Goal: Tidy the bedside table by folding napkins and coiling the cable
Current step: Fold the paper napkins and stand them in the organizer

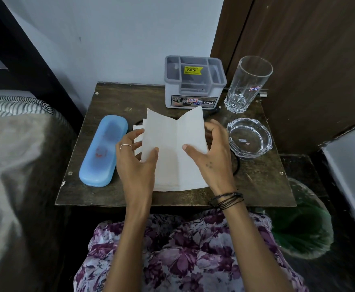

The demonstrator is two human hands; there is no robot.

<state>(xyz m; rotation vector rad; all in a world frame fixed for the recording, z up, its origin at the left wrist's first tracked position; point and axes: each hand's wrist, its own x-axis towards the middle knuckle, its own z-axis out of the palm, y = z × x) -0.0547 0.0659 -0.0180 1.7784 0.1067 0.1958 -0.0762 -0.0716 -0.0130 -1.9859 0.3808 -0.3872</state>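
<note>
A white napkin [172, 142] is held up over the middle of the dark wooden bedside table [109, 192], creased down its middle with both halves tilted up like an open book. My left hand [135, 157] pinches its left half, thumb on the front. My right hand [211, 150] pinches the right half the same way. More white napkins [138, 131] peek out behind the left edge. A black cable [236, 165] lies under the napkin, showing only as short arcs at the right and at the upper left.
A blue spectacle case [102, 150] lies at the left. At the back stand a grey organiser box [193, 83] and a tall glass [247, 85]; a glass ashtray [249, 138] sits at the right. A bed [14, 165] borders the left, a green-lined bin [301, 224] sits lower right.
</note>
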